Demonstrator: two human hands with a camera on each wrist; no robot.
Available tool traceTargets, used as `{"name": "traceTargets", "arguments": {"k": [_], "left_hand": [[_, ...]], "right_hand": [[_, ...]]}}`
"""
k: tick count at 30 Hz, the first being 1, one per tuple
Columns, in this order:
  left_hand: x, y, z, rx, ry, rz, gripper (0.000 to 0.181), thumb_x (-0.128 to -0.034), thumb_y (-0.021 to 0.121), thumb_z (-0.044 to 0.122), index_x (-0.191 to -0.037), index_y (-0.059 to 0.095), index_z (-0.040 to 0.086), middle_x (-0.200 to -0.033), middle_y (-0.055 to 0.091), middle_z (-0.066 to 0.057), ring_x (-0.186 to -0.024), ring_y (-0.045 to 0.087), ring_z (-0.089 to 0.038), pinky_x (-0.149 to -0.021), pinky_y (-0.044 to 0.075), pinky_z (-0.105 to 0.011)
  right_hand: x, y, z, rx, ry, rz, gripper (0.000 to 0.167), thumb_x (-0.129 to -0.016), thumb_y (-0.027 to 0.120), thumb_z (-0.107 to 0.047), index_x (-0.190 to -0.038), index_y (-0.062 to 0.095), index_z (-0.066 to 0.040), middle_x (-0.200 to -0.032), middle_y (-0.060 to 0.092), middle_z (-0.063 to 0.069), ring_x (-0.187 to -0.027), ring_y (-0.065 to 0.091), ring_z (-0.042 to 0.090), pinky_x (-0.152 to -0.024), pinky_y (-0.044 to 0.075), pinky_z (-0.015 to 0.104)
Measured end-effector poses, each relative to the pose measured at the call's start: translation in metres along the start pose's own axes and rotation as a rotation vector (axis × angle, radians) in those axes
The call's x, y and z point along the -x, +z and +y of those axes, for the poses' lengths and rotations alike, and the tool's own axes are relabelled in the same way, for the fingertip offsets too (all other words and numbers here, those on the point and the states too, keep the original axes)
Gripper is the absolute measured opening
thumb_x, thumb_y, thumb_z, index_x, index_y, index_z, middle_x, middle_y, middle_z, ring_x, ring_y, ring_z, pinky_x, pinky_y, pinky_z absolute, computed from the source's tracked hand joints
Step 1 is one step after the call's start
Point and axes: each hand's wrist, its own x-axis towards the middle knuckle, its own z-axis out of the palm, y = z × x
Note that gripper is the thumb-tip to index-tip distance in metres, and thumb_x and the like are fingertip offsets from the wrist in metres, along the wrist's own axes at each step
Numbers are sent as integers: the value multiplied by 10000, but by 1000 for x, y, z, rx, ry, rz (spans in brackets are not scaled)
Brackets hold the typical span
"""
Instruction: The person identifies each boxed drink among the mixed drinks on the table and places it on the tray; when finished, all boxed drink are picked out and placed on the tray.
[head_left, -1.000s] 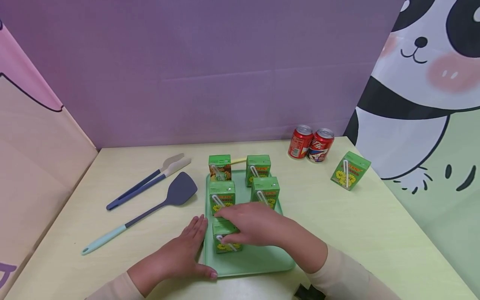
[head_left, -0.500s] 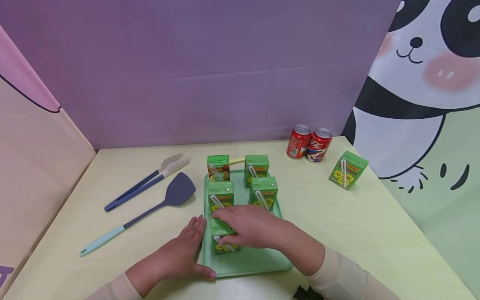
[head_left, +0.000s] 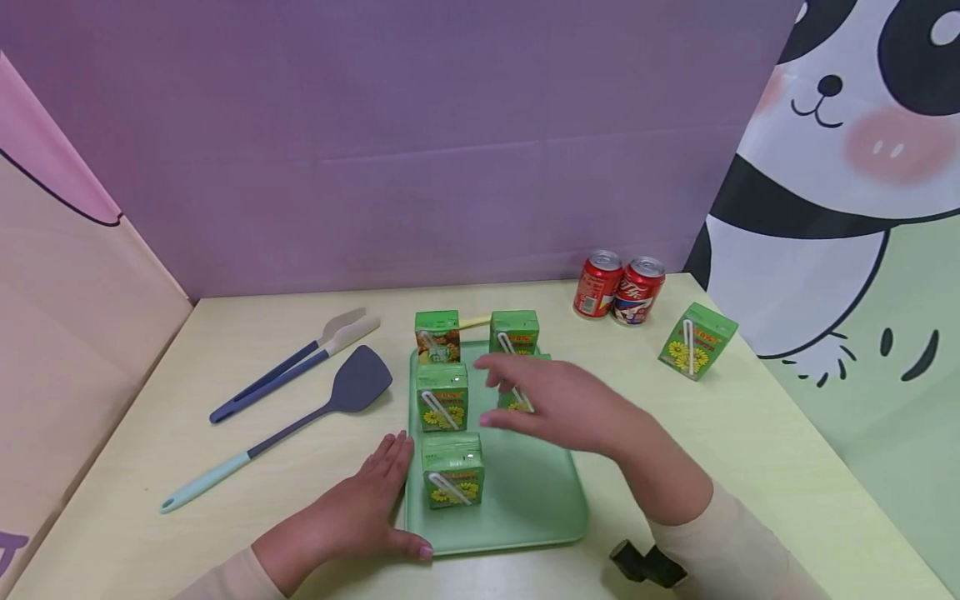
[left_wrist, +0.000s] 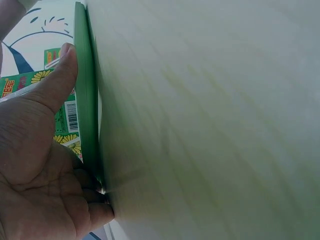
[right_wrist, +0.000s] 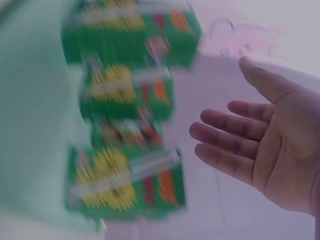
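Note:
A light green tray (head_left: 517,521) lies on the table with several green drink cartons standing on it. The front carton (head_left: 453,472) stands at the tray's near left, with another carton (head_left: 442,398) behind it. My left hand (head_left: 352,508) rests at the tray's near left corner, its fingers along the left edge and its thumb at the front edge. Over the tray's right half is my right hand (head_left: 562,404), which holds nothing and partly hides a carton (head_left: 517,400). In the right wrist view its fingers (right_wrist: 230,142) are spread, apart from the blurred cartons (right_wrist: 125,185).
Left of the tray lie a dark turner (head_left: 360,383) with a pale blue handle and blue-handled tongs (head_left: 300,367). Two red cans (head_left: 597,285) stand at the back right. A tilted carton (head_left: 697,342) is at the far right. A yellow stick (head_left: 474,322) lies behind the tray.
My right hand has let go of the front left carton and moved up and right, over the right-hand cartons. The left hand has stayed at the tray's corner.

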Motion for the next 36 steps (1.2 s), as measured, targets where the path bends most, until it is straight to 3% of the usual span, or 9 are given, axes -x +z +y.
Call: {"name": "traceTargets", "arguments": {"k": [5,8,16,25,30,36], "left_hand": [[0,1,0,-9,-4,-2,1344,-643,739,743,-1572,89,21,-1646,61,-173,-1519,34,-354,-1183,231,-527],[0,1,0,-14,-1,2,1342,-645,740,740,-1571,91,17,-1645,65,-177,-1518,39,-356,-1183,233,-525],[0,0,0,-9,-4,-2,1336,-649,749,727,-1570,93,16,-1646,67,-174,-1519,37,-353,-1182,233,-527],[-1,0,-1,-14,-7,-6,1336,-650,748,727,-1572,86,22,-1648,59,-168,-1521,28,-347,-1183,233,-526],[-1,0,-1,-14,-12,-11,1338,-649,745,732,-1573,84,25,-1649,57,-164,-1521,26,-344,-1183,232,-525],[0,-1,1,-8,-13,-17,1335,-650,745,731,-1572,89,22,-1649,56,-163,-1522,26,-344,-1182,236,-528]], "right_hand": [[15,-34,36,-18,118,134,632,-924,585,-567,-1421,456,-198,-1224,657,-16,-1127,636,198,-931,516,474],[23,-50,60,-13,228,189,626,-924,586,-563,-1398,468,-172,-1267,636,43,-1171,610,263,-952,499,517],[43,-76,128,22,446,226,754,-922,538,-614,-1425,414,-67,-1376,514,204,-1235,502,403,-971,429,617],[64,-72,199,101,697,250,968,-891,545,-652,-1511,242,27,-1484,272,351,-1325,206,564,-1023,278,734],[70,-63,221,85,755,243,1037,-873,575,-655,-1523,174,46,-1463,249,382,-1277,236,573,-993,315,736],[74,-52,245,-28,806,162,1085,-882,546,-670,-1526,86,71,-1368,312,394,-1161,378,544,-907,443,683]]}}
